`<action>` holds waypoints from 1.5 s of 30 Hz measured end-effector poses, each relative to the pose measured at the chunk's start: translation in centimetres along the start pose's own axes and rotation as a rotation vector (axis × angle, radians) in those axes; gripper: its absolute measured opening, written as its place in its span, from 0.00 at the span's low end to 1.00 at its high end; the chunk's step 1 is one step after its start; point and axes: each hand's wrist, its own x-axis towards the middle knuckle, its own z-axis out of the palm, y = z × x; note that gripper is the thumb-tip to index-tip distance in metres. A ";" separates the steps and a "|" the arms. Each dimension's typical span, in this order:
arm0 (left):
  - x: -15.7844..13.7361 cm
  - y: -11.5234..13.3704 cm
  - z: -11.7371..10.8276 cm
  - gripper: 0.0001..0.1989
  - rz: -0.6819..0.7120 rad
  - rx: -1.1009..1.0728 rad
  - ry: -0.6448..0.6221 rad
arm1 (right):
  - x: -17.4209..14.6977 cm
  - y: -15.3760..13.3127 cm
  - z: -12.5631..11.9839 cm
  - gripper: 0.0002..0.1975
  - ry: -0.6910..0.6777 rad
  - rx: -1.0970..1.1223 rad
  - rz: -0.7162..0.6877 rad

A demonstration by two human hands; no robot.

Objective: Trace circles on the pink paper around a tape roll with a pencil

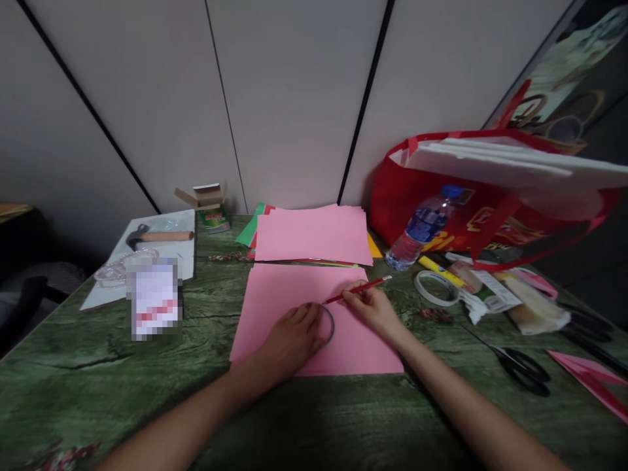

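Observation:
On a sheet of pink paper [275,294], my left hand [293,332] holds down a thin grey ring [332,325], its fingers across the left side and the thumb at the lower edge. Most of the ring's left half is hidden under the hand. A red pencil [366,286] with a pale end is pinched in my right hand [373,311]. The pencil slants down to the left, and its point is at the ring's upper edge. Behind this sheet lies a stack of pink paper [311,235], with green, red and yellow sheets showing beneath.
At left are a hammer [169,236] on a white board [115,291], coiled clear tubing [122,267], a blurred phone-like object [155,297] and an open small box [212,212]. Right are a bottle [424,229], red bag [392,190], tape roll [436,288], yellow tube [441,270] and scissors [523,369].

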 end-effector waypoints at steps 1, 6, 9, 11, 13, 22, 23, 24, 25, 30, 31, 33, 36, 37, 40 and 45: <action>0.0 0.0 0.0 0.21 -0.002 0.000 -0.001 | -0.2 0.0 -0.2 0.18 0.001 -0.009 -0.004; 0.1 0.0 -0.2 0.22 0.011 0.004 0.008 | -1.4 -0.3 -0.8 0.17 0.033 -0.053 -0.034; 0.0 -0.1 -0.3 0.20 0.056 0.023 0.024 | -2.4 -0.5 -1.0 0.14 0.046 -0.117 -0.052; 0.0 -0.1 -0.3 0.19 0.071 0.025 0.036 | -3.1 -0.5 -1.1 0.12 0.060 -0.147 -0.064; 0.1 -0.2 -0.4 0.19 0.070 0.010 0.034 | -3.8 -0.6 -1.2 0.10 0.070 -0.165 -0.072; 0.5 -0.1 -1.3 0.16 0.027 -0.081 -0.002 | -7.3 -0.9 -1.0 0.06 0.058 -0.207 -0.084; 0.6 -0.2 -1.4 0.16 0.020 -0.100 -0.008 | -7.8 -1.0 -1.0 0.06 0.056 -0.219 -0.084; 0.6 -0.2 -1.4 0.15 0.015 -0.117 -0.012 | -8.2 -1.1 -0.9 0.06 0.054 -0.232 -0.088; 0.6 -0.2 -1.5 0.15 0.011 -0.133 -0.014 | -8.5 -1.2 -0.8 0.05 0.053 -0.247 -0.095; 0.6 -0.4 -1.7 0.15 -0.010 -0.214 0.000 | -9.1 -1.7 -0.6 0.05 0.061 -0.290 -0.152; 0.6 -0.5 -1.8 0.15 -0.012 -0.231 -0.004 | -9.0 -1.8 -0.6 0.05 0.066 -0.295 -0.162; 0.6 -0.6 -1.9 0.15 -0.014 -0.260 -0.017 | -9.0 -2.1 -0.6 0.06 0.072 -0.312 -0.188; 0.7 -0.9 -2.0 0.14 -0.004 -0.288 -0.041 | -9.1 -2.8 -0.4 0.05 0.030 -0.324 -0.248; 0.7 -1.0 -2.1 0.14 0.004 -0.294 -0.050 | -9.2 -3.1 -0.3 0.04 0.001 -0.321 -0.269; 0.8 -1.2 -2.2 0.14 0.018 -0.302 -0.069 | -9.4 -3.6 0.0 0.04 -0.078 -0.297 -0.320; 0.6 -1.4 -2.2 0.12 0.036 -0.318 -0.052 | -9.2 -3.5 0.5 0.04 -0.128 -0.274 -0.334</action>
